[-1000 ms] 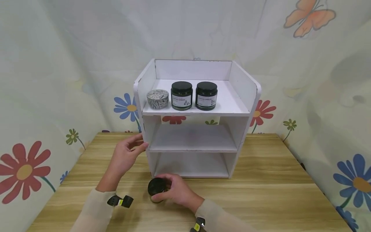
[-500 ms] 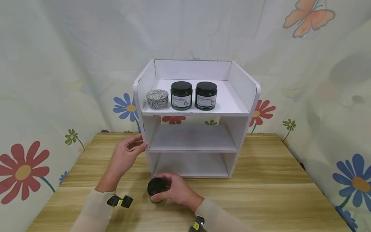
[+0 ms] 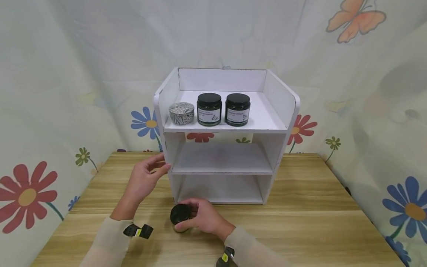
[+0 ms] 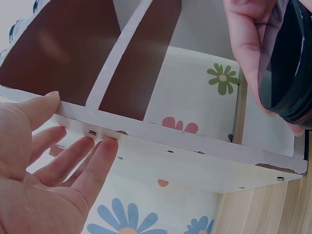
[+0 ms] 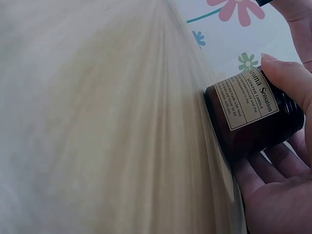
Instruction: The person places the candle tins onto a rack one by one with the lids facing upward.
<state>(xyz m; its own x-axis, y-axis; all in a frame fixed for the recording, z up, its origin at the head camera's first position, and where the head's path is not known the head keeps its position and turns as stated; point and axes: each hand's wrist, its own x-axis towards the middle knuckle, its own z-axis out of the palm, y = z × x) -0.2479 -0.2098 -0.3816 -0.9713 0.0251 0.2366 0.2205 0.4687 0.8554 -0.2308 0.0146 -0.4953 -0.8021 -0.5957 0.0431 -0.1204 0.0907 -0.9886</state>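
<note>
Near the desk's [image 3: 300, 222] front edge, the right hand [image 3: 203, 218] is still gripping the candle jar [image 3: 180, 214], barely shifted. Farther back, the left hand [image 3: 144, 178], fingers straight, is still touching the white shelf's [image 3: 166, 148] left wall.

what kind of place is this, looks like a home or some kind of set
Likely a staged tabletop set, not a lived-in room: a flower-printed cloth backdrop wraps round a light wooden table, which bears only a small white three-tier shelf unit and a few candle jars.
</note>
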